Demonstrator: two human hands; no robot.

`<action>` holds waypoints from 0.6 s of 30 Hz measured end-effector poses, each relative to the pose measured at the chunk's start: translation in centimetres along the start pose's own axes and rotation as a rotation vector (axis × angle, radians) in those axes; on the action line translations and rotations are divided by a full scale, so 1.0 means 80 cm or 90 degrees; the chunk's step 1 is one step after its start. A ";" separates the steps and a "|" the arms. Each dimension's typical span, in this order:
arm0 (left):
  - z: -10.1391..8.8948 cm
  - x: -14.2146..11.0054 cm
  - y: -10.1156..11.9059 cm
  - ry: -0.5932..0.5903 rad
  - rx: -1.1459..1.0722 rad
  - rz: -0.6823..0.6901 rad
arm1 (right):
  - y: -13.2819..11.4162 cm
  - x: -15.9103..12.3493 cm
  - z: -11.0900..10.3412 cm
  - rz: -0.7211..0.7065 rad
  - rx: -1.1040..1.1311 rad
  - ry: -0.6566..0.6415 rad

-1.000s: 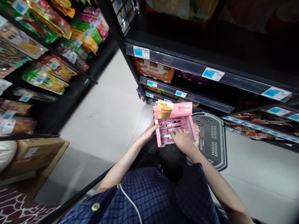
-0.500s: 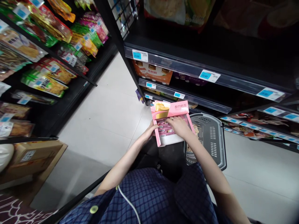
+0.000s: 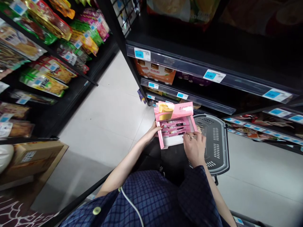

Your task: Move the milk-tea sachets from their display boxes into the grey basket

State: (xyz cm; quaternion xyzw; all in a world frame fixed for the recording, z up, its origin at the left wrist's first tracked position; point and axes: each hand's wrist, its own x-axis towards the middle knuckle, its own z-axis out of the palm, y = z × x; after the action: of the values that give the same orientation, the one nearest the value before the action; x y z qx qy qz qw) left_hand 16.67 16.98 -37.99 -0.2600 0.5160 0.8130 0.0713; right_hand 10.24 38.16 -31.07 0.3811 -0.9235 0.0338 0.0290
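I hold an open pink display box of pink sachets in front of me in a shop aisle. My left hand grips the box's left side, fingers curled round its edge. My right hand is at the box's lower right corner, fingers bent against its edge, a ring on one finger. Several pink sachets lie in a row inside the box; its near end is bare white. The raised lid shows a drink cup picture.
A grey shopping basket sits just right of the box, goods inside. Dark shelves with blue price tags run along the right. Snack bags fill shelves on the left. A cardboard carton stands lower left. Pale tiled floor lies between.
My right hand has drawn back from the sachets inside the box to its lower right corner. The sachets now lie further towards the lid end. The left hand keeps its grip.
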 end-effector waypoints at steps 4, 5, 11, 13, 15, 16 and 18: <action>-0.009 0.002 0.012 -0.021 0.056 -0.012 | 0.012 -0.010 -0.003 0.082 0.051 0.110; -0.011 0.004 0.015 -0.029 0.068 -0.015 | 0.018 -0.009 -0.001 0.127 0.090 0.139; -0.010 0.019 0.033 -0.069 0.135 -0.039 | 0.051 -0.004 0.041 0.332 0.443 -0.006; -0.001 0.012 0.040 0.049 0.223 0.018 | 0.047 -0.009 0.051 0.352 0.451 -0.052; 0.012 -0.005 0.048 0.246 0.377 0.173 | 0.037 -0.014 0.052 0.355 0.415 -0.044; 0.020 -0.016 0.052 0.310 0.465 0.273 | 0.030 -0.016 0.049 0.346 0.400 -0.035; 0.038 -0.037 0.057 0.239 0.630 0.407 | 0.018 -0.017 0.040 0.321 0.373 -0.020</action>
State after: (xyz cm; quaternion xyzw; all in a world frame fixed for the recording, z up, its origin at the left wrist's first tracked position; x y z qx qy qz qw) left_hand 16.38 17.99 -31.83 -0.1672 0.8882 0.3987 -0.1554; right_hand 10.13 39.89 -34.41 0.1348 -0.9398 0.2961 -0.1047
